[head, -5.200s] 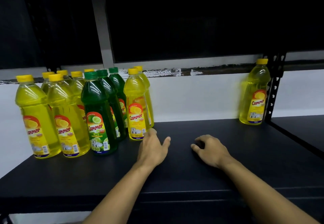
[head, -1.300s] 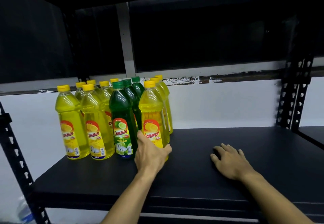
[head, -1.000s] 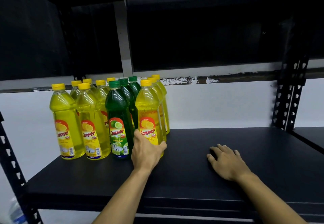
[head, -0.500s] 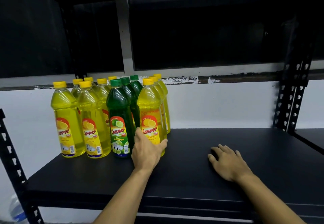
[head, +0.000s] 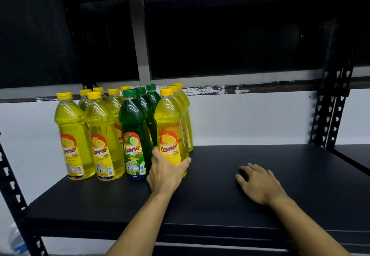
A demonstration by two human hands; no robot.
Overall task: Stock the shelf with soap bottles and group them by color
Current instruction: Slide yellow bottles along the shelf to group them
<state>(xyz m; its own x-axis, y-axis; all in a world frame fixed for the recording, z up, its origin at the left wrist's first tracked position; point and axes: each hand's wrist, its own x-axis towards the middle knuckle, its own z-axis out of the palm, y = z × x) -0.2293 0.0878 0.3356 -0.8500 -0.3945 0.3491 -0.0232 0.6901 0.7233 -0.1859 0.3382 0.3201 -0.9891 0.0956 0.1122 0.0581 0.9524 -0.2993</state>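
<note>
Yellow front bottle (head: 172, 133) gripped low by left hand (head: 165, 172), right of 3 green bottles (head: 134, 133) on black shelf (head: 260, 155). Right hand (head: 258, 183) flat, relaxed. Next, probably: regrouping yellows together.

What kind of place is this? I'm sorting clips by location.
Probably a shop stockroom or store aisle: a black slotted-post metal shelf against a bare white wall, holding rows of identical labelled lemon soap bottles and lime soap bottles.
</note>
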